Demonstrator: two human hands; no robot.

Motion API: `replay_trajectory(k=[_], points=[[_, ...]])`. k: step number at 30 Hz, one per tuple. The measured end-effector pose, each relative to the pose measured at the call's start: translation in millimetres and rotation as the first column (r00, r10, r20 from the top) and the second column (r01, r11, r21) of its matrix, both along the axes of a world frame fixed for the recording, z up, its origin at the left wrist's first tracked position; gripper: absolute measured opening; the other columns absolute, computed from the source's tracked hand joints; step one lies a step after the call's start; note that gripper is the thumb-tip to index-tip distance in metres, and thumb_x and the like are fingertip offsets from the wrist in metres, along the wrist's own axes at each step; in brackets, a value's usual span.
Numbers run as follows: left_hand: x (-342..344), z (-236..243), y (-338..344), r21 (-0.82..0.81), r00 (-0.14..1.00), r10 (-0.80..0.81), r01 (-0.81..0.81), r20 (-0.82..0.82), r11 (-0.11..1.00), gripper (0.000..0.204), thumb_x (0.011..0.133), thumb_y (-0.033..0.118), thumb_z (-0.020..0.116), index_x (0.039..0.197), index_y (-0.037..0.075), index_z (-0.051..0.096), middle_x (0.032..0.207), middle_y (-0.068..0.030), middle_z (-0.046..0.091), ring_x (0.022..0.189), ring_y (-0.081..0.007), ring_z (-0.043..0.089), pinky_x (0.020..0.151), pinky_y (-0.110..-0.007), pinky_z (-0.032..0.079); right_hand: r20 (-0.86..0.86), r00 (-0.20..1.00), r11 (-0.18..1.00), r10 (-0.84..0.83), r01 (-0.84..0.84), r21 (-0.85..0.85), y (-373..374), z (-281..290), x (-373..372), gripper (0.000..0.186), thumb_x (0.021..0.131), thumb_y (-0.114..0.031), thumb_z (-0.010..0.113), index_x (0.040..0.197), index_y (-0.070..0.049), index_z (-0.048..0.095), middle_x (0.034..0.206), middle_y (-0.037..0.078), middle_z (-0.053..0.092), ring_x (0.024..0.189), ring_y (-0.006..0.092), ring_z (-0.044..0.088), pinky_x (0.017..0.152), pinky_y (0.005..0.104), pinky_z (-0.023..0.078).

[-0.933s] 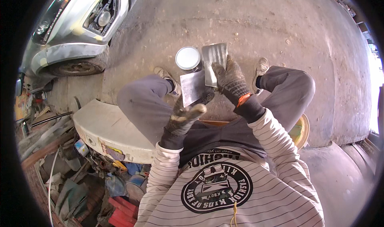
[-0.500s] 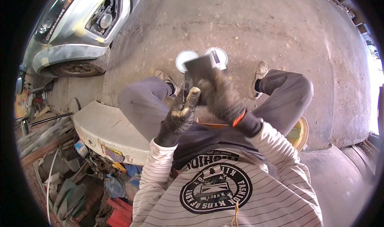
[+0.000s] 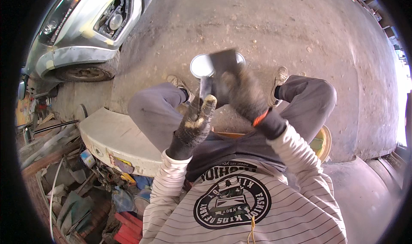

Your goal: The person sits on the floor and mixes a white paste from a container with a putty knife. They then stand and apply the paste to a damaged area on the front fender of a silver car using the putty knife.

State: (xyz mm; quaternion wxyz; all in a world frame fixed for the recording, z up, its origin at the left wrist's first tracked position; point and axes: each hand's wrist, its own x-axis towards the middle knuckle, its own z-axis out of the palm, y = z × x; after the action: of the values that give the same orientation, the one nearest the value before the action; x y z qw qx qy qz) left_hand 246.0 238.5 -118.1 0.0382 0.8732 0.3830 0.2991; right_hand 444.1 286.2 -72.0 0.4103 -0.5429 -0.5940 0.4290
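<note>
My left hand, in a dark knit glove with pale smears on the thumb, is closed around the lower end of a thin grey flat piece; its grip is partly hidden. My right hand, gloved in dark knit with an orange cuff edge, is blurred by motion. It grips a dark, flat rectangular piece that points away from me. Both pieces are held close together between my knees, and I cannot tell whether they touch. Behind them on the floor is a white round lid or tub top, with another mostly covered.
A car front with patchy paint and an open lamp recess stands at the far left. Beside my left leg lies a white curved panel, with piled scrap below it. A yellowish bucket is by my right thigh.
My right hand and the dark rectangular piece have moved slightly right and away from me. More of the grey piece now shows above my left hand, which has barely moved.
</note>
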Motion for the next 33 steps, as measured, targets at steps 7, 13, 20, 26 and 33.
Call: replay_trajectory(k=[7,13,20,26,33], points=[[-3,-1,3,-0.050,1.000,-0.020,0.020,0.009,0.999,0.067,0.079,-0.011,0.058,0.144,-0.005,0.043,0.136,-0.0279,0.053,0.120,-0.0459,0.056,0.100,-0.046,0.050,0.235,0.970,0.998,0.056,-0.063,0.024,3,-17,1,0.052,0.092,-0.022,0.067,0.133,0.002,0.044,0.117,0.023,0.058,0.101,0.0304,0.063,0.086,0.0445,0.053],[-10,0,6,0.012,0.997,-0.064,0.064,-0.048,0.998,0.066,0.081,-0.008,0.058,0.145,-0.005,0.041,0.141,-0.0298,0.046,0.122,-0.0469,0.054,0.102,-0.048,0.048,0.072,0.996,0.986,0.061,-0.071,0.150,3,-33,1,0.034,0.096,-0.020,0.059,0.119,0.003,0.049,0.084,0.023,0.066,0.069,0.0326,0.069,0.058,0.0395,0.055],[-18,5,4,-0.070,0.997,-0.054,0.050,-0.061,0.996,0.060,0.084,-0.002,0.061,0.143,0.005,0.049,0.139,-0.0155,0.054,0.125,-0.0356,0.054,0.104,-0.041,0.048,0.095,0.984,0.932,0.149,-0.172,0.318,6,-33,4,0.032,0.094,-0.015,0.061,0.121,0.000,0.055,0.105,0.024,0.063,0.096,0.0378,0.065,0.079,0.0438,0.053],[-23,16,10,-0.099,0.999,0.012,-0.008,0.041,0.995,0.058,0.082,-0.006,0.064,0.135,0.016,0.058,0.130,-0.0078,0.062,0.113,-0.0290,0.063,0.094,-0.038,0.056,-0.662,0.748,0.964,-0.057,-0.130,-0.230,40,-51,39,0.032,0.097,-0.022,0.064,0.122,-0.003,0.058,0.093,0.005,0.067,0.073,0.0103,0.066,0.052,0.0210,0.052],[16,-1,23,-0.545,0.983,0.115,-0.177,-0.146,0.819,0.060,0.094,0.015,0.060,0.145,-0.001,0.034,0.144,-0.0162,0.045,0.130,-0.0251,0.048,0.105,-0.033,0.042,-0.609,0.793,0.961,0.021,-0.183,-0.205,8,-57,3,0.036,0.098,-0.019,0.062,0.127,0.001,0.052,0.105,0.005,0.064,0.094,0.0099,0.061,0.076,0.0235,0.052]])
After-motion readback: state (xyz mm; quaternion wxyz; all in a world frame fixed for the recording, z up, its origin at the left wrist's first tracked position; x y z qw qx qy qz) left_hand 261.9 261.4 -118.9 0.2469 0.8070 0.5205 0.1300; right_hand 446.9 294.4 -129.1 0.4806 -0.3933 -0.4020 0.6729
